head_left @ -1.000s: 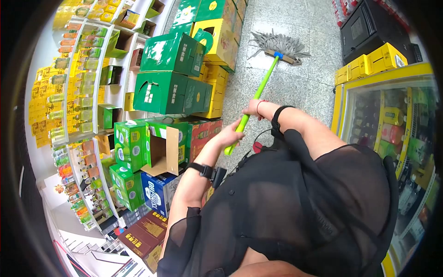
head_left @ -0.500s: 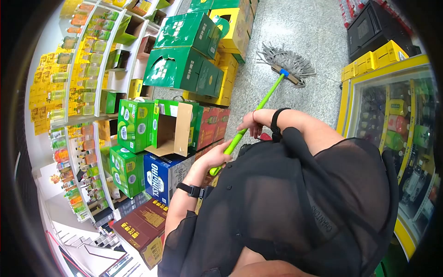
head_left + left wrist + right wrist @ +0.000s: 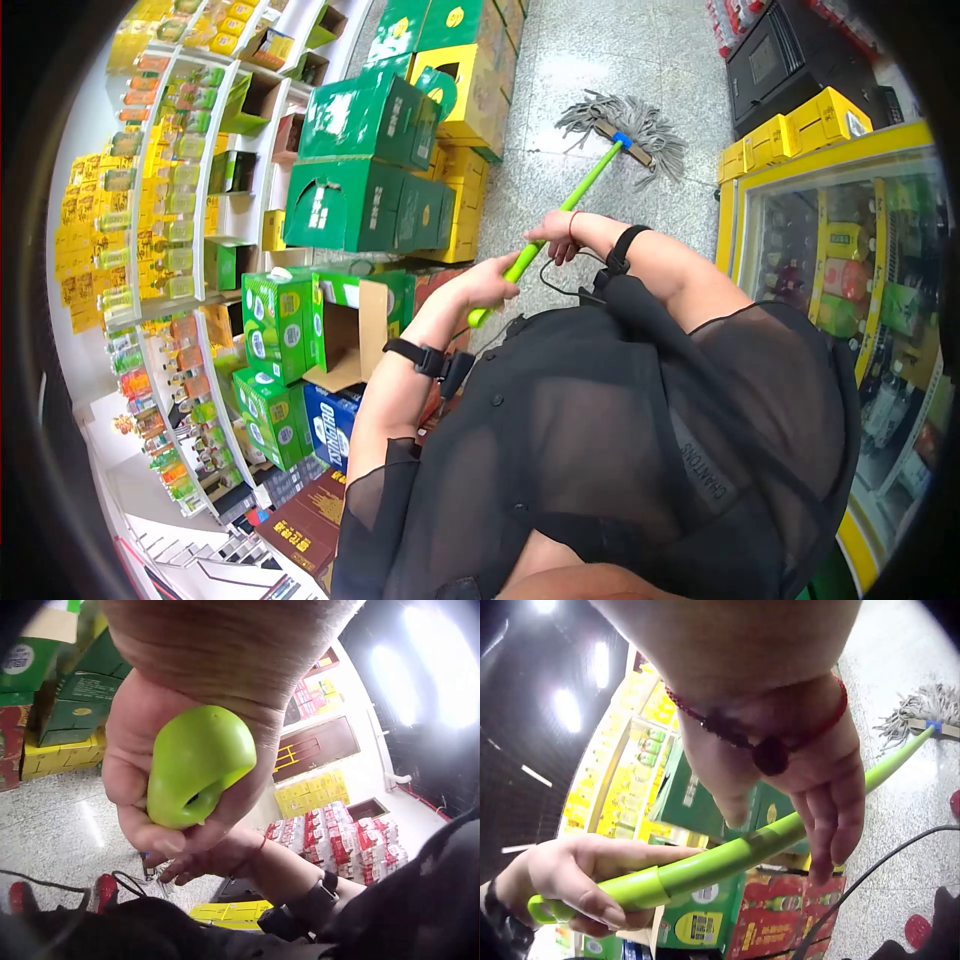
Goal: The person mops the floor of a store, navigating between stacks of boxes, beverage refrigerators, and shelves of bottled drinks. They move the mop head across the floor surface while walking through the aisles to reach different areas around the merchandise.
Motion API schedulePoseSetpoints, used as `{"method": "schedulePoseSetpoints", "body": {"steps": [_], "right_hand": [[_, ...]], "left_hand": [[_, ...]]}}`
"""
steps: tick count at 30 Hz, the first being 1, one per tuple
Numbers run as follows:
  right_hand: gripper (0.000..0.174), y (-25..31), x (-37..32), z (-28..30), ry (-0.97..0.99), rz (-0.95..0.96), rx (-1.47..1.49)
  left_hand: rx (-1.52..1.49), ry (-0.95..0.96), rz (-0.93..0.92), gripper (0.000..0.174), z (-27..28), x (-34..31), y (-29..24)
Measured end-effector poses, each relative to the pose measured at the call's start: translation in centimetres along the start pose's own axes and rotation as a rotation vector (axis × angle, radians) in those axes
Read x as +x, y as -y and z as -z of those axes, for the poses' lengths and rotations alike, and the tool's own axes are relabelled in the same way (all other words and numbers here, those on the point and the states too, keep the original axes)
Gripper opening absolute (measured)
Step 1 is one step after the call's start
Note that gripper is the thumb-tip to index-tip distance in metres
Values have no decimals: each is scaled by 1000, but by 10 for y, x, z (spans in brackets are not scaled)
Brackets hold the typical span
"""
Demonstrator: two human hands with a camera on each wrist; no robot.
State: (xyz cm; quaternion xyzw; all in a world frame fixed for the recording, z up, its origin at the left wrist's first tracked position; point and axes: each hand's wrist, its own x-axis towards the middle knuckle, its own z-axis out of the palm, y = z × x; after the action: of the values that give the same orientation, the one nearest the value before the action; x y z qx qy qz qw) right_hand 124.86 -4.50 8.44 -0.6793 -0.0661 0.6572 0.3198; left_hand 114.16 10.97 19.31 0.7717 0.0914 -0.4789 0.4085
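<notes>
A mop with a bright green handle (image 3: 575, 197) slants across the head view, its grey string head (image 3: 655, 120) on the floor. My left hand (image 3: 484, 283) grips the handle near its top end. In the left wrist view, the rounded green end (image 3: 199, 761) pokes out of the curled left fingers (image 3: 161, 838). Farther down the handle, my right hand (image 3: 556, 236) holds it. From the right wrist, the handle runs between the thumb and the loosely bent fingers (image 3: 832, 825) of that hand, which partly hide it.
Green cartons (image 3: 360, 205) and yellow boxes (image 3: 468, 85) are stacked left of the aisle, before bottle shelves (image 3: 175, 190). An opened carton (image 3: 345, 340) stands nearer. A yellow-framed glass fridge (image 3: 815, 250) and a black cabinet (image 3: 775, 65) line the right. Speckled tiles (image 3: 560, 60) cover the floor.
The mop head first moved toward me and right, and now lies a little farther right than a second ago. Both hands stay on the handle; the head view swung and returned.
</notes>
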Motion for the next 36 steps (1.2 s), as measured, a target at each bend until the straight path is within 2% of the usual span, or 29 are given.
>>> {"method": "schedulePoseSetpoints", "body": {"steps": [4,8,11,16,20,25,28,31,36], "right_hand": [[56,-22,-2,96,-80,-60,79],[53,-48,-14,190,-255,-75,168],[51,-66,-15,259,-301,-88,193],[46,-83,-27,316,-379,-128,307],[45,-84,-34,316,-438,-123,338],[44,-75,-31,293,-398,-125,343],[44,-67,-23,271,-348,-120,289],[47,-61,-7,240,-218,-111,241],[53,-45,2,150,12,-75,178]], "left_hand": [[41,48,24,72,17,68,-78],[-17,74,-46,72,38,144,-160],[27,79,-60,71,49,196,-214],[-35,99,-84,72,55,243,-257],[16,86,-73,71,60,251,-260],[40,79,-49,71,61,235,-241],[16,60,-33,71,59,218,-210],[7,48,-26,71,53,187,-168],[-27,33,3,72,24,115,-84]]}}
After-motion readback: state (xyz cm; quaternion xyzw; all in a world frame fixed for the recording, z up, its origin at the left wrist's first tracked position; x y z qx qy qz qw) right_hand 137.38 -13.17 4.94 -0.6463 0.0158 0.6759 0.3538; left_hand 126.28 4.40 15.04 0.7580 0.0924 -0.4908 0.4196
